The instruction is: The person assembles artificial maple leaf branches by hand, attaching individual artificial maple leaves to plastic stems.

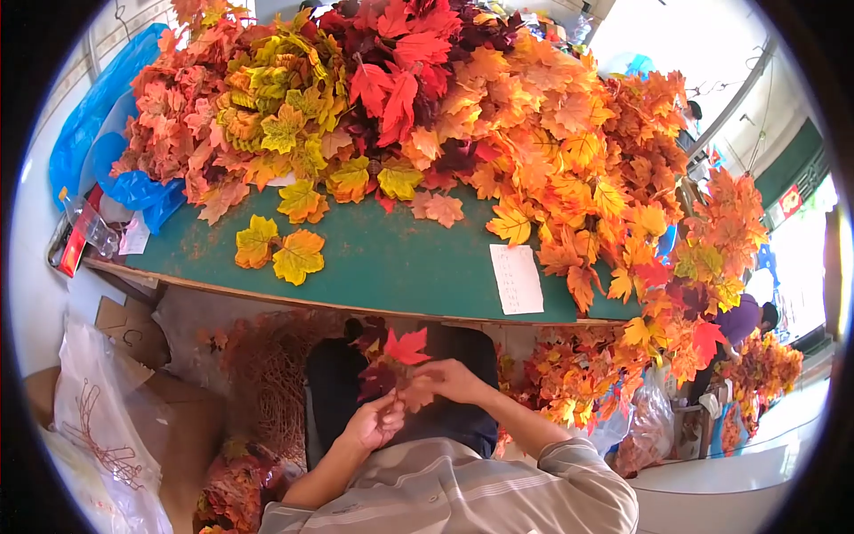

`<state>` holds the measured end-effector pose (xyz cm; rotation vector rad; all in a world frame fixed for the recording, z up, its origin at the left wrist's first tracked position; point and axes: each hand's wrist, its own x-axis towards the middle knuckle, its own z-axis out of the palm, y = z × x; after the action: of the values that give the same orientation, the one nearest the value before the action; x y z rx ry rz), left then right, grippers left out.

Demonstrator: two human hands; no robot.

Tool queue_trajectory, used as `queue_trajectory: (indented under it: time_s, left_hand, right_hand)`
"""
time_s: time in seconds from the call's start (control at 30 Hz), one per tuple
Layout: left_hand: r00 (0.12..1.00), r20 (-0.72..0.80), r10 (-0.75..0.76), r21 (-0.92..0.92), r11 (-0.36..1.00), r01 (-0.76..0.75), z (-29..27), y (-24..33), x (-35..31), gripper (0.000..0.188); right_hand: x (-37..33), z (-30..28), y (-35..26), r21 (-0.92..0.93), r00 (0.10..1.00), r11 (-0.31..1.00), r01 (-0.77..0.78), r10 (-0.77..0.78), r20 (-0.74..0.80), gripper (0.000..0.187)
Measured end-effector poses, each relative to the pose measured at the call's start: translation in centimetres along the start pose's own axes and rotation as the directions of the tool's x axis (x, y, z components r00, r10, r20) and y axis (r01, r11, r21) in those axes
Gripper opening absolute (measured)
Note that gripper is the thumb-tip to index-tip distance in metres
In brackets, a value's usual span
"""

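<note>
Over my lap I hold a small spray of artificial maple leaves, with a bright red leaf (pixel 406 347) on top, a dark maroon leaf (pixel 377 380) on the left and a dull orange leaf (pixel 420 392) below. My left hand (pixel 378 423) is closed, thumb and fingers pinching the spray near its stem. From the right, my right hand (pixel 447 381) comes in with its fingers closed at the same spray; its fingertips are partly hidden by the leaves. Yellow-green leaves (pixel 298 256) lie on the green tabletop (pixel 391 267) in front of me.
Heaps of orange leaves (pixel 551 107), red leaves (pixel 400 71) and pinkish leaves (pixel 165 120) cover the table's far side. A paper slip (pixel 516 279) lies near the front edge. Blue plastic bags (pixel 142 182) are at left. Below stand a cardboard box (pixel 133 329) and more bagged leaves (pixel 236 489).
</note>
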<state>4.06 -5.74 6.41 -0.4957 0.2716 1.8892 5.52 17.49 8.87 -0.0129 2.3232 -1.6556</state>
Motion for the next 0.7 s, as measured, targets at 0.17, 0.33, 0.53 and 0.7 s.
queue_trajectory:
  time_s: [0.17,0.33,0.53,0.7]
  left_hand:
    - [0.997,-0.048,0.064,0.014,0.998,-0.063,0.4,-0.9,-0.8,0.014]
    - [0.996,-0.005,0.087,0.055,0.995,-0.087,0.8,-1.0,-1.0,0.014]
    - [0.996,-0.046,0.076,0.048,0.996,-0.074,-0.8,-0.4,-0.9,0.013]
    - [0.989,0.018,0.144,0.057,0.988,-0.145,-2.6,2.2,-0.8,0.015]
  right_hand:
    - [-0.4,-3.3,-6.6,-0.134,0.999,0.991,0.012,-0.017,-0.033,0.029]
    - [1.2,-6.2,-10.2,-0.065,0.992,0.991,0.119,-0.121,-0.028,0.027]
    - [5.1,-6.8,-13.1,-0.170,0.991,0.977,0.128,-0.131,-0.005,0.027]
    - [9.6,-6.6,-16.0,-0.133,0.979,0.970,0.203,-0.197,0.054,0.028]
